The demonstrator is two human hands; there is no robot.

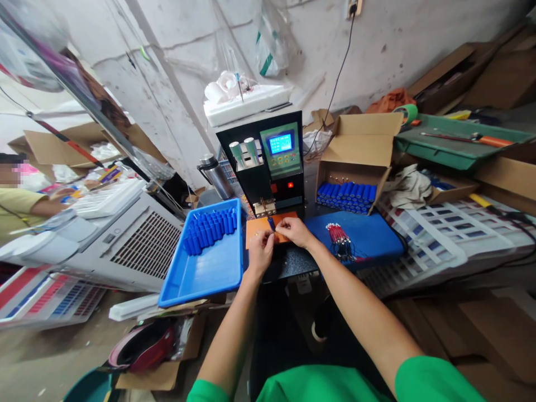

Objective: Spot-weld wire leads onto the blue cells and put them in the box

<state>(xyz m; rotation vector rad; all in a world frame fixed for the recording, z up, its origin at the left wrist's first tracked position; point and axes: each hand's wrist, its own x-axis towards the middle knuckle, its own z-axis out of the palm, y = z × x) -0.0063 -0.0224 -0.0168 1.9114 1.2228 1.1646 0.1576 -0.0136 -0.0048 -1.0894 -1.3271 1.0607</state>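
Observation:
In front of the spot welder [268, 167], a blue cylindrical battery cell [271, 224] points toward the electrode tips, over an orange board [253, 225]. My right hand [293, 231] has its thumb and index finger closed at the cell's right side. My left hand [262, 249] is pinched at the cell's near end; whatever its fingertips hold is too small to make out. On a blue mat [368, 231] to the right lies a bundle of red and black wire leads [339, 241]. Several blue cells [209, 230] stand in a blue plastic tray [213, 282] on the left.
An open cardboard box [362, 139] holds stacked blue cells behind the mat. A steel flask [215, 174] stands left of the welder. White plastic crates [431, 240] and a green tray [460, 139] are at right. Another person's sleeve [19, 212] shows at far left, beyond an air cooler [138, 240].

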